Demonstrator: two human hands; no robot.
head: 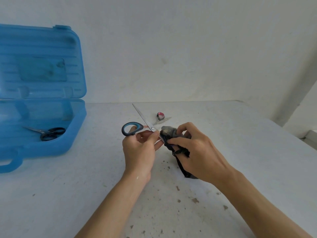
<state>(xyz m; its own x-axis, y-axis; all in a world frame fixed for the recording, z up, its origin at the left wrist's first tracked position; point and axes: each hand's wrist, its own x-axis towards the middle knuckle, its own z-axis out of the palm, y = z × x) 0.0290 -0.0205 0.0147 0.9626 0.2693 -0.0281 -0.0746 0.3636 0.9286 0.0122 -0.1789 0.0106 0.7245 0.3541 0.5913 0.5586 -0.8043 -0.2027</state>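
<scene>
Steel scissors (145,120) gripped by left hand (139,152), right hand (197,152) clutching cloth (169,131) — table (231,127) centre.

Soft, even, cool-toned light, fairly bright, with no glare. Only faint, soft-edged shadows lie on the table (85,194) under the left hand (139,152) and right hand (199,152). Wide-angle bending curves the far-left case (42,66). The whole picture is slightly soft.

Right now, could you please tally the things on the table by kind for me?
Cases: 1, the blue case
Scissors: 2, blue-handled scissors in the left hand, black scissors in the case
Cloths: 1, dark cloth in the right hand
Rings: 1, pink-and-black ring
Total: 5
</scene>
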